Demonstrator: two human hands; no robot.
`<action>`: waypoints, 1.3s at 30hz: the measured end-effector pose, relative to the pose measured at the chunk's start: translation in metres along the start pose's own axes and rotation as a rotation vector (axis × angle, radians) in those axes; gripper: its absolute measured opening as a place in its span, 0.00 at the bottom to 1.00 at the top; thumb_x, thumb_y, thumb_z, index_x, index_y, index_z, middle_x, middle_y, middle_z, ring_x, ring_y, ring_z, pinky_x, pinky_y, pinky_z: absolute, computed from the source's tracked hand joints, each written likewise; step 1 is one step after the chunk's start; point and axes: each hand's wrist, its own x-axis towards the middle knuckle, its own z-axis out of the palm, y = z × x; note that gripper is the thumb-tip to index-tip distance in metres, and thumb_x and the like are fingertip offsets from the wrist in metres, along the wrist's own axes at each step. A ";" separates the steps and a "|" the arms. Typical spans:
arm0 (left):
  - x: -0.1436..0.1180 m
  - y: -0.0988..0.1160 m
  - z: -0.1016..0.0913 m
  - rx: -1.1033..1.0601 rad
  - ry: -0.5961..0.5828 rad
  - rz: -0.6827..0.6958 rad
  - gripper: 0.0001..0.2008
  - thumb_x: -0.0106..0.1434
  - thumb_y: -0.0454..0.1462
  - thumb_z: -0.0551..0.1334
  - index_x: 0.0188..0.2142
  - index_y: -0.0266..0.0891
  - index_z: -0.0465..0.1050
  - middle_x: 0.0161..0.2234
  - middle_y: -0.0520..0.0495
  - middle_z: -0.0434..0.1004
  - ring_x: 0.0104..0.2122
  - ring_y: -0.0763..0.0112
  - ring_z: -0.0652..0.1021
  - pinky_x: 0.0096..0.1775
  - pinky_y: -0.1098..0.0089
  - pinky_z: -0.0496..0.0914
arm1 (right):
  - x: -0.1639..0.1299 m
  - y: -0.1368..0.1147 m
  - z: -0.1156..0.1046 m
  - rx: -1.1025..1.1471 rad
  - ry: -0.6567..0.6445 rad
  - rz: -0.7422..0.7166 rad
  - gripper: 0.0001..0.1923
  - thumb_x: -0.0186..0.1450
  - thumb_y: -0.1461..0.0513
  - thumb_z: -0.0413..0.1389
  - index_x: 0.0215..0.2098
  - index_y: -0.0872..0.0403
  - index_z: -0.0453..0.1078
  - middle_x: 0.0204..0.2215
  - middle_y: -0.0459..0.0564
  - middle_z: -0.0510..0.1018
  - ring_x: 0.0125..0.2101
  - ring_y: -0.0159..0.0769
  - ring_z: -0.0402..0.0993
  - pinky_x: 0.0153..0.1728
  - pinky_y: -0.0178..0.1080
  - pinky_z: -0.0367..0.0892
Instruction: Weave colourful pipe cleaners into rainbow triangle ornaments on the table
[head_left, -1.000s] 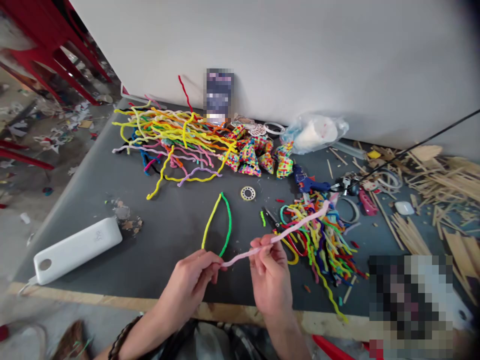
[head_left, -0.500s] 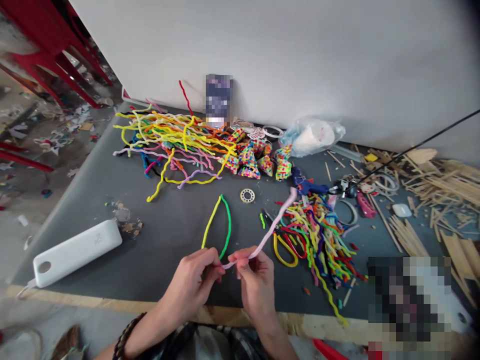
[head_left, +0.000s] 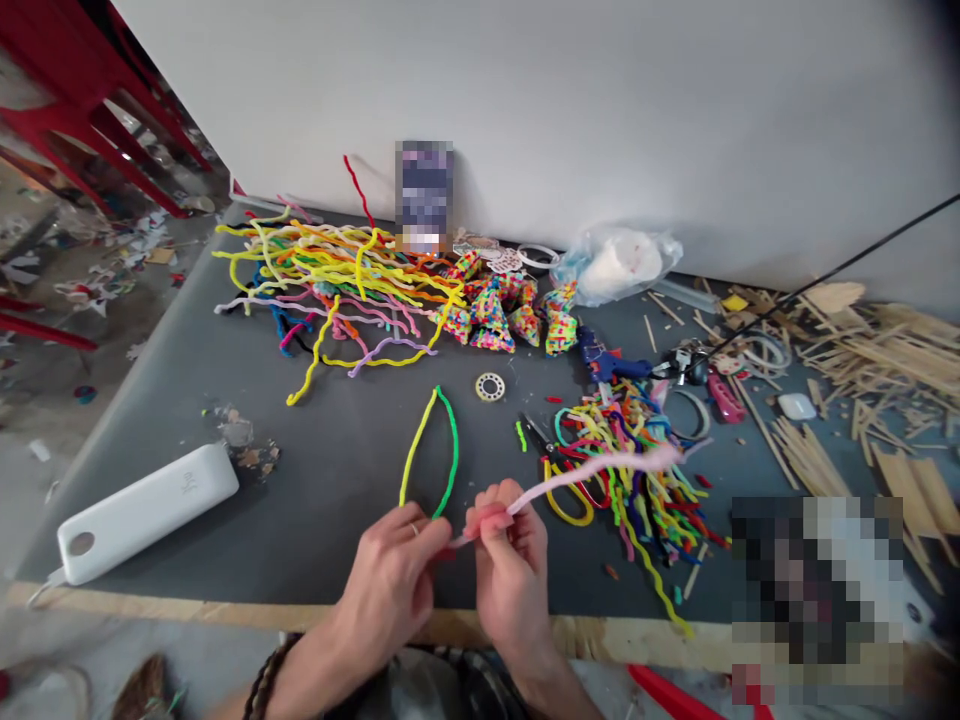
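- Vs. half a sec ago: free end of the long fuzzy pale-pink pipe cleaner (head_left: 592, 470) has swung down; it was aimed up-right toward the blue glue gun (head_left: 606, 364), now it lies nearly level, tip over the mixed-colour heap of short pipe-cleaner offcuts (head_left: 637, 465). Hands sit closer together.
- Landmark = the yellow-and-green pipe-cleaner loop (head_left: 433, 452) lying flat on the dark grey table top (head_left: 315, 480).
- Far left of loop: white oblong power bank (head_left: 142, 512) near the table's front edge; small debris patch (head_left: 244, 445) between it and loop.
- Up-left of loop: big tangle of long bright pipe cleaners (head_left: 337, 275).
- Just below loop: left hand (head_left: 390, 590), thumb and fingers pinched shut on the pink cleaner's near end.
- Down-right of loop: right hand (head_left: 510, 565), fingertips clamped on the same cleaner just beside the left-hand grip.
- Up-right of loop: small yellow ring (head_left: 490, 386); past it, multicolour beaded cones (head_left: 517, 315).
- Right of loop: scissors (head_left: 541, 440) with yellow handles, partly under the pink cleaner; offcut heap beyond.
- Far right: pile of pale wooden sticks (head_left: 877, 370).
- Pink cleaner held above the table; long axis runs left-right, rising slightly toward the right, free tip pointing right.
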 end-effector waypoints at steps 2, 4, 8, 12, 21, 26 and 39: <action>-0.005 0.009 -0.001 -0.065 -0.045 0.005 0.16 0.56 0.19 0.51 0.30 0.43 0.59 0.24 0.53 0.69 0.27 0.68 0.70 0.29 0.73 0.62 | 0.002 -0.003 0.001 0.036 0.021 0.005 0.15 0.68 0.59 0.64 0.26 0.52 0.67 0.25 0.40 0.64 0.25 0.29 0.60 0.27 0.33 0.57; -0.006 0.009 -0.004 -0.096 -0.052 -0.014 0.16 0.58 0.19 0.50 0.30 0.43 0.59 0.25 0.53 0.69 0.27 0.70 0.70 0.29 0.74 0.62 | 0.001 -0.003 0.001 0.065 0.034 0.016 0.14 0.67 0.59 0.64 0.26 0.52 0.67 0.24 0.40 0.64 0.24 0.29 0.59 0.27 0.33 0.57; 0.004 -0.006 -0.010 -0.024 0.000 -0.093 0.15 0.63 0.21 0.50 0.29 0.43 0.59 0.24 0.53 0.68 0.28 0.68 0.70 0.30 0.73 0.62 | -0.005 -0.002 0.005 0.013 0.059 -0.032 0.14 0.66 0.60 0.64 0.25 0.52 0.68 0.25 0.41 0.64 0.27 0.30 0.62 0.31 0.33 0.62; 0.011 -0.006 -0.009 -0.121 -0.055 -0.147 0.13 0.71 0.27 0.52 0.31 0.42 0.64 0.27 0.53 0.72 0.30 0.69 0.72 0.33 0.73 0.64 | 0.004 -0.007 0.004 0.066 0.136 -0.017 0.15 0.64 0.60 0.66 0.25 0.51 0.65 0.26 0.40 0.65 0.27 0.29 0.63 0.30 0.31 0.62; 0.008 0.006 -0.018 -0.567 -0.110 -0.461 0.16 0.76 0.47 0.57 0.36 0.40 0.74 0.28 0.52 0.77 0.28 0.72 0.73 0.32 0.73 0.64 | 0.016 -0.005 -0.016 -0.025 0.120 -0.092 0.21 0.61 0.43 0.68 0.42 0.48 0.78 0.33 0.46 0.76 0.32 0.33 0.71 0.35 0.36 0.69; 0.012 0.002 -0.021 -0.643 -0.176 -0.494 0.18 0.73 0.49 0.60 0.36 0.38 0.77 0.29 0.49 0.81 0.30 0.70 0.75 0.34 0.72 0.66 | 0.004 0.009 -0.022 -0.193 -0.167 -0.061 0.08 0.66 0.55 0.67 0.35 0.50 0.78 0.31 0.47 0.79 0.32 0.35 0.75 0.33 0.36 0.70; 0.004 0.004 -0.028 -0.495 -0.064 -0.398 0.11 0.73 0.42 0.61 0.35 0.41 0.78 0.31 0.50 0.81 0.30 0.72 0.76 0.32 0.73 0.66 | 0.004 -0.001 -0.030 -0.279 -0.005 -0.205 0.05 0.68 0.61 0.64 0.33 0.50 0.75 0.30 0.46 0.79 0.32 0.35 0.77 0.33 0.36 0.71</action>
